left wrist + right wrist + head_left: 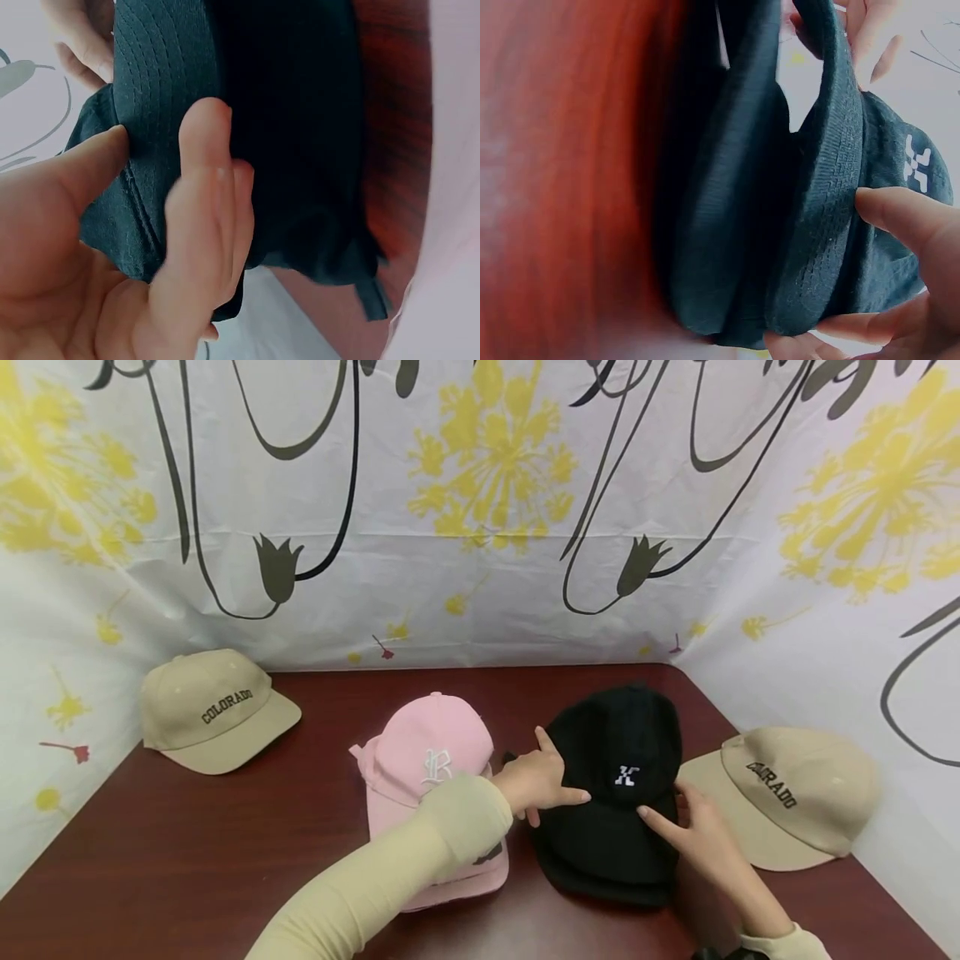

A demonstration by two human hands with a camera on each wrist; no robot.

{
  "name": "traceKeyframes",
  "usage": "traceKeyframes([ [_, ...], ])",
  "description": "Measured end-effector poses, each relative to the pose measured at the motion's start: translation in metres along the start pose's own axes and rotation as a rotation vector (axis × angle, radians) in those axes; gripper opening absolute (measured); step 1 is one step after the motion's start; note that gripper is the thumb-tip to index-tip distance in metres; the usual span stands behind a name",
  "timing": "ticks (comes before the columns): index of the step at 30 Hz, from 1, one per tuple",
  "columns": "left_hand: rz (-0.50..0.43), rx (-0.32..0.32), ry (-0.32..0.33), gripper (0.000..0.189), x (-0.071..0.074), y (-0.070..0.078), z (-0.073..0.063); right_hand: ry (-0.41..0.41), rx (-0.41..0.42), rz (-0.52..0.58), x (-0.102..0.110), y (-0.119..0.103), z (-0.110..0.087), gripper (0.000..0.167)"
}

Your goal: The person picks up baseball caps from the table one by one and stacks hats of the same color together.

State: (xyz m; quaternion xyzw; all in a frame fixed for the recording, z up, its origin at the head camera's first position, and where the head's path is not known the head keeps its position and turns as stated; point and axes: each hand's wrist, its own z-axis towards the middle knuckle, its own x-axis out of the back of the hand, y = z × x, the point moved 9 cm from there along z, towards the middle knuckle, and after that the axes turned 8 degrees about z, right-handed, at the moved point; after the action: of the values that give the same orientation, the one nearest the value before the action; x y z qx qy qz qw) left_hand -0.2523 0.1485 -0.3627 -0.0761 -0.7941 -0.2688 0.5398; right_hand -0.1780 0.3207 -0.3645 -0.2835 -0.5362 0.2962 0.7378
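Note:
A black baseball cap [615, 735] with a white letter on its front is held between both hands, on top of at least one other black cap [600, 887]. My left hand [536, 779] grips its left side, thumb on top where brim meets crown. On the opposite side my right hand [697, 831] pinches the brim, thumb above and fingers at its underside. In the right wrist view, a gap parts the held cap's brim [817, 217] from the lower brim [727, 202]. Beneath my left forearm sit stacked pink caps [442, 735].
A beige cap [217, 702] lettered COLORADO lies at the far left of the dark red table [187, 860]. Another beige cap [806, 793] lies just right of my right hand. A flower-patterned white cloth [450, 602] hangs behind the table and along both sides.

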Motion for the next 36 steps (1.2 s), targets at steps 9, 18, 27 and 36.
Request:
traceKeyframes([
  [9, 0.007, 0.027, -0.065, 0.102, -0.014, -0.002, 0.006, -0.053, -0.026, -0.085, -0.007, 0.004, -0.004, 0.064],
  [18, 0.31, 0.053, -0.1, 0.101, -0.016, 0.006, 0.014, -0.125, -0.068, -0.167, -0.012, 0.009, -0.008, 0.086],
  [27, 0.525, 0.057, -0.165, 0.09, -0.022, 0.01, 0.014, -0.177, -0.05, -0.183, -0.017, 0.013, -0.01, 0.094],
  [36, 0.583, 0.073, -0.2, 0.091, -0.028, 0.011, 0.018, -0.174, 0.035, -0.164, -0.019, 0.01, -0.01, 0.088],
])
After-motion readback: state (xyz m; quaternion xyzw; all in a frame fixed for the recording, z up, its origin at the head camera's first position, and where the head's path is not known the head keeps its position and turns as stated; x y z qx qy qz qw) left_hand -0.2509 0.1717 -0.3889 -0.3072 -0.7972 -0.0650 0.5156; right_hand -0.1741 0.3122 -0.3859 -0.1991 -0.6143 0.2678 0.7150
